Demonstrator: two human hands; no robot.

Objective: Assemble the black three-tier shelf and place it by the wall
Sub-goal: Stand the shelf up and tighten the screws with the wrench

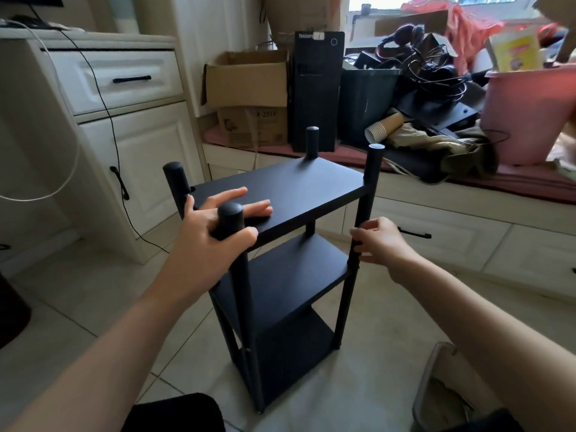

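The black three-tier shelf [290, 194] stands upright on the tiled floor in front of me, with three boards on four round posts. My left hand [212, 226] holds the near left post [230, 219] just under its cap, thumb hooked round it, while the fingers lie straight on the top board. My right hand [378, 241] grips the near right post [369, 182] between the top and middle boards. The two far posts stick up above the top board.
White cabinets with black handles [124, 79] stand at left, a black cable hanging down them. Behind the shelf runs a low window seat [467, 182] piled with cardboard boxes [249, 79], a black box [318, 88], cables, paper cups and a pink bin [526, 113]. A grey bin [442, 397] sits at lower right.
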